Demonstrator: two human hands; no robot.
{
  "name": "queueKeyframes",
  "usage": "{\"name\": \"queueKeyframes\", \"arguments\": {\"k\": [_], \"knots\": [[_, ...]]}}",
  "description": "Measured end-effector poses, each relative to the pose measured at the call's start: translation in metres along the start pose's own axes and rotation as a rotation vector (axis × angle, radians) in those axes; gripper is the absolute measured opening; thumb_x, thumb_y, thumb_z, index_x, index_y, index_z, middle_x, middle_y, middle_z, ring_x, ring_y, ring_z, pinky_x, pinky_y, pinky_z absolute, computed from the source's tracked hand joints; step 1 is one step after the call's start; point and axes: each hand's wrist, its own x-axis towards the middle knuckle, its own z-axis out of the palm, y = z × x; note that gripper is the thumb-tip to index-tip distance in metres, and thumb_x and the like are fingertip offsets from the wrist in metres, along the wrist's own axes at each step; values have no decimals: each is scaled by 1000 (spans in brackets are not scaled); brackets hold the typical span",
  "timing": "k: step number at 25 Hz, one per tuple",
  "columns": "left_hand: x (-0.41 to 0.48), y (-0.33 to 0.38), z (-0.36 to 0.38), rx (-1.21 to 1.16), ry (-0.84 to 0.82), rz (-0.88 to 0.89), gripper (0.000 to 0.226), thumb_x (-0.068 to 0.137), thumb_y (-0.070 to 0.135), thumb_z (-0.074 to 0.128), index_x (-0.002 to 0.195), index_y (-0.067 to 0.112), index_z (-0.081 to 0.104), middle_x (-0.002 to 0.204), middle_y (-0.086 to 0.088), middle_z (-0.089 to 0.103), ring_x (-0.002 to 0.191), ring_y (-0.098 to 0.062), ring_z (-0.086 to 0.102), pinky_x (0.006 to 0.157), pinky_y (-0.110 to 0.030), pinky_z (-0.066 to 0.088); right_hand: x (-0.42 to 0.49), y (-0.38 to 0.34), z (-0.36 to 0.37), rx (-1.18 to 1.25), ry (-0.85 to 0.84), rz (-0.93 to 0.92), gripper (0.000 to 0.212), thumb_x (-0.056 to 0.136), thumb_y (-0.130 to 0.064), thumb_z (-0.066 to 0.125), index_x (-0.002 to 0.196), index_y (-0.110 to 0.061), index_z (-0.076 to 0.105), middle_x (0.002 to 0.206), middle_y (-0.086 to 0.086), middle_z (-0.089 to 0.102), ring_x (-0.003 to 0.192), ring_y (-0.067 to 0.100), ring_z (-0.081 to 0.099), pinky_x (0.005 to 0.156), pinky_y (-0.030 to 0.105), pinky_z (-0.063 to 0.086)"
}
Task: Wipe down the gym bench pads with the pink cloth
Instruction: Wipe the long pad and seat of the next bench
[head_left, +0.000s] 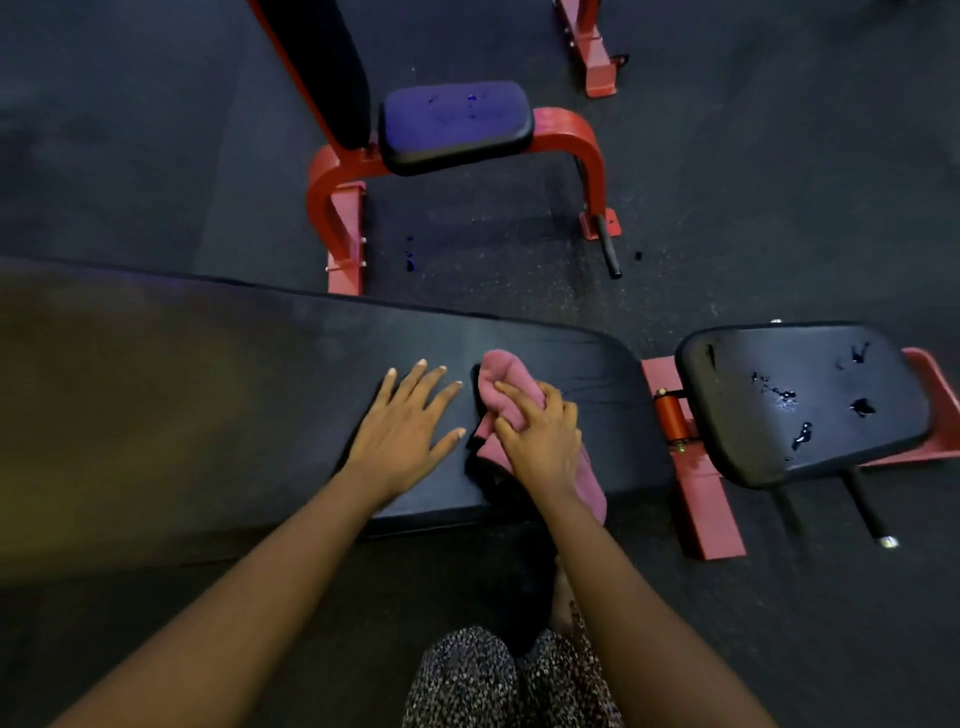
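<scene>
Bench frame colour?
Red, clearest in the head view on the bench frame between the two black pads.

Long pad (260, 389): matt black vinyl, finely cracked. Seat pad (800, 400) at 3 o'clock: glossy, torn in spots. Pink cloth (498, 384): soft fleecy fabric. Frame (701, 509): red painted metal. Floor (779, 182): matt speckled rubber.

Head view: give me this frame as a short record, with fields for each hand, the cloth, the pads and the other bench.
left hand: flat on the long bench pad, fingers spread, beside the cloth
right hand: grips the pink cloth, pressing it on the same pad near its right end
pink cloth: bunched, reaching the pad's near edge
seat pad: right of the long pad, above the red frame; dark marks and glossy spots; no hand on it
second bench seat: beyond, bluish, small marks
</scene>
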Motion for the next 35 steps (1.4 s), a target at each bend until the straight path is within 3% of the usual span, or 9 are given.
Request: {"name": "queueKeyframes", "arguments": {"k": [5, 8, 12, 19, 22, 25, 27, 31, 35], "knots": [[74, 26, 25, 89, -77, 70, 84, 77, 62, -4, 147, 23, 21, 156, -3, 19, 146, -22, 7, 118, -44, -1, 99, 41, -9, 24, 33, 33, 43, 87, -42, 54, 129, -47, 48, 136, -1, 39, 117, 26, 38, 92, 44, 38], [80, 31, 44, 224, -74, 112, 68, 88, 57, 16, 140, 20, 38, 146, -9, 40, 139, -30, 29, 111, -50, 14, 154, 70, -14, 29, 41, 124, 42, 87, -41, 52, 129, -46, 49, 136, 2, 39, 118, 28, 38, 95, 47, 38], [79, 32, 54, 264, 5, 110, 64, 88, 55, 26, 140, 18, 38, 146, -11, 40, 138, -31, 31, 109, -53, 17, 205, 104, -25, -2, 2, 265, 42, 90, -43, 48, 132, -38, 48, 137, 9, 42, 122, 32, 38, 98, 48, 37], [80, 34, 53, 266, 1, 87, 66, 88, 54, 24, 141, 17, 36, 146, -13, 40, 139, -31, 28, 113, -54, 12, 85, 106, -21, 10, -65, 105, 61, 81, -45, 33, 141, -36, 37, 147, 6, 33, 127, 32, 35, 104, 48, 34], [79, 35, 48, 250, -43, 68, 66, 91, 55, 17, 140, 17, 38, 145, -13, 41, 138, -32, 30, 114, -50, 6, 7, 94, -19, 10, -83, 95, 56, 86, -44, 43, 141, -46, 30, 154, -5, 20, 139, 22, 20, 113, 46, 22], [79, 44, 43, 188, -63, 42, 66, 90, 53, 19, 136, 15, 46, 142, -14, 45, 135, -33, 36, 112, -48, 6, -29, 95, -12, 20, -79, 105, 57, 81, -50, 33, 138, -49, 32, 154, -8, 22, 138, 21, 21, 111, 47, 24], [86, 60, 46, 136, -59, 55, 64, 86, 50, 29, 131, 12, 52, 137, -15, 50, 131, -35, 42, 109, -47, 11, -20, 104, -13, 61, -55, 117, 56, 80, -51, 32, 135, -49, 38, 151, -6, 28, 134, 23, 28, 108, 48, 29], [122, 98, 63, 86, -71, 136, 61, 86, 48, 30, 130, 12, 53, 134, -13, 54, 129, -33, 45, 108, -44, 14, 33, 128, -20, 81, -27, 190, 49, 88, -37, 54, 134, -47, 42, 148, -4, 31, 130, 23, 30, 103, 43, 30], [148, 122, 88, 152, -98, 211, 62, 88, 51, 28, 132, 14, 51, 136, -10, 53, 131, -30, 43, 111, -46, 11, 116, 176, -20, 152, -4, 257, 46, 89, -33, 51, 133, -44, 44, 139, 3, 39, 122, 27, 39, 99, 46, 38]]}}
